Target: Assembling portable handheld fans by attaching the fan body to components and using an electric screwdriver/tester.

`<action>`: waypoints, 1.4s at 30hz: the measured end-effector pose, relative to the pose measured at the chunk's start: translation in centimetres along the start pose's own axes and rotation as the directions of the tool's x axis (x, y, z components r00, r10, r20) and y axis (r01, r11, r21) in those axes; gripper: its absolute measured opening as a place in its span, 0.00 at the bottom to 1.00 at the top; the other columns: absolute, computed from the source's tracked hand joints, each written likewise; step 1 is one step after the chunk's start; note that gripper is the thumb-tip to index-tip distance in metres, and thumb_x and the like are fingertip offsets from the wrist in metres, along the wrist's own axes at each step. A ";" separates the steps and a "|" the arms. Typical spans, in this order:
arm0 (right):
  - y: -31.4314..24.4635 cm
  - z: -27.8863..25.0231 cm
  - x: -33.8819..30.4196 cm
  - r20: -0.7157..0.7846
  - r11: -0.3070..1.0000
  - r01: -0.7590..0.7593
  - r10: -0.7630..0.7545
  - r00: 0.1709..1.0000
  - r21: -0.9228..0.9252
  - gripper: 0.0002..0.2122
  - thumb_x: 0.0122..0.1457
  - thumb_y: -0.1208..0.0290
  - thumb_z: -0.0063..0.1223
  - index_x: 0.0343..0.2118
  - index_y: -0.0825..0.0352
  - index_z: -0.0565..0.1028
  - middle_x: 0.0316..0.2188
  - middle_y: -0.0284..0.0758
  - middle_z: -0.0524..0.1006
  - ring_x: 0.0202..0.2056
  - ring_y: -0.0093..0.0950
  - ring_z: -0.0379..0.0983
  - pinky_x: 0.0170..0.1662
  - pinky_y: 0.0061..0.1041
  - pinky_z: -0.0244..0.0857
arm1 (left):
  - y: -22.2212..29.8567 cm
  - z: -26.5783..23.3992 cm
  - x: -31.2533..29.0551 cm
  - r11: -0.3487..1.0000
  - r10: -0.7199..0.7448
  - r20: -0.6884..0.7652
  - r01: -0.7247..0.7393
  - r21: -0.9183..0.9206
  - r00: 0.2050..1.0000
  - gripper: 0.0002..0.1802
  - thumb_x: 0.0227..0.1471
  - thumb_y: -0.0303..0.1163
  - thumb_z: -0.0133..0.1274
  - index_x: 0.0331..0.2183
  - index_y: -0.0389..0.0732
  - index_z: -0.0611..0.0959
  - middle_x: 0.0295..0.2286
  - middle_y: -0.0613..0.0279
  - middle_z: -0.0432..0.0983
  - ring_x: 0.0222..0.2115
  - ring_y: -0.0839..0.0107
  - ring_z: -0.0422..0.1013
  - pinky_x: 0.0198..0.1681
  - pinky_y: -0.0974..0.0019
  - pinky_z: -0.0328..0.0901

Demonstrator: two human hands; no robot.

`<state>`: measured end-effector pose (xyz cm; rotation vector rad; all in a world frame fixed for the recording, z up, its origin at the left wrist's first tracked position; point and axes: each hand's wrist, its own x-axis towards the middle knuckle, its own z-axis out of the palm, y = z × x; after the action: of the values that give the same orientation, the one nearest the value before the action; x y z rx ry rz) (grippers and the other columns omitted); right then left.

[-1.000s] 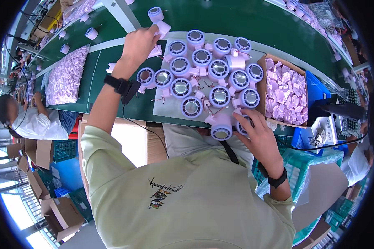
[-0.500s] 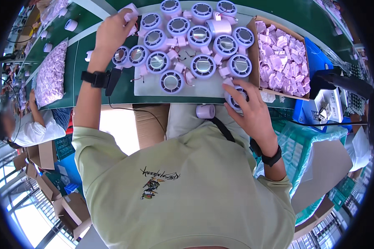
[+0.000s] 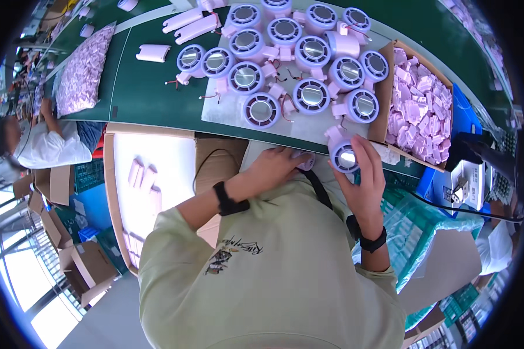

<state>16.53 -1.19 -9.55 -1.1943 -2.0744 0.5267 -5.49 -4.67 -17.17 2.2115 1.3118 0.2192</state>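
My right hand (image 3: 364, 183) pinches a round lilac fan head (image 3: 345, 159) between thumb and fingers at the table's front edge. The fan head has a silvery round centre, and a pink neck points away from me. My left hand (image 3: 273, 167) reaches across my lap, its fingers closed over a small pink cylinder (image 3: 305, 161) beside a black strap; the fingers partly hide it. Beyond my hands, several similar fan heads (image 3: 311, 96) lie face up on a pale sheet (image 3: 215, 109), some with thin wires. Long pink handle shells (image 3: 197, 29) lie at the far left.
At the right stands a cardboard box (image 3: 381, 110) of small pink parts, next to a blue bin (image 3: 466, 107). A bag of pink pieces (image 3: 84, 75) lies at the left. Below the table edge is an open carton (image 3: 113, 192) holding pink parts. A person in white (image 3: 52, 142) sits further left.
My left hand has come back from the far left of the table, leaving a pink part there, to the pink cylinder at my lap. My right hand still holds the fan head; the view has shifted.
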 end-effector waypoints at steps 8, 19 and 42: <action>-1.7 0.3 3.2 0.155 0.967 0.197 -0.172 0.973 -0.164 0.27 0.42 0.80 0.68 0.49 0.61 0.74 0.56 0.42 0.64 0.52 0.40 0.66 0.49 0.33 0.67 | -1.1 3.4 0.8 0.967 0.153 -0.195 -0.106 0.232 0.969 0.27 0.42 0.35 0.61 0.47 0.46 0.74 0.44 0.50 0.72 0.39 0.51 0.73 0.43 0.54 0.69; -1.2 0.1 1.2 -0.136 0.988 0.111 -0.125 0.983 -0.104 0.34 0.42 0.68 0.72 0.54 0.65 0.69 0.58 0.43 0.60 0.53 0.38 0.64 0.48 0.33 0.64 | -1.1 -10.5 -10.6 0.939 -0.343 -0.830 0.123 -0.323 0.441 0.34 0.36 0.34 0.70 0.46 0.43 0.73 0.39 0.51 0.77 0.37 0.59 0.77 0.39 0.64 0.71; 11.7 3.9 42.3 0.044 0.954 0.034 -0.021 0.999 -0.297 0.31 0.52 0.51 0.60 0.54 0.68 0.70 0.53 0.46 0.71 0.55 0.40 0.67 0.59 0.32 0.58 | -11.4 -17.9 -11.4 0.754 -0.623 -0.704 0.500 -0.426 0.340 0.20 0.52 0.25 0.54 0.49 0.40 0.76 0.46 0.51 0.75 0.42 0.63 0.72 0.42 0.64 0.66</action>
<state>5.83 41.28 -4.61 -1.3297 -2.2590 0.2297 -27.21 -3.44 -6.84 1.3355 2.3970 1.1420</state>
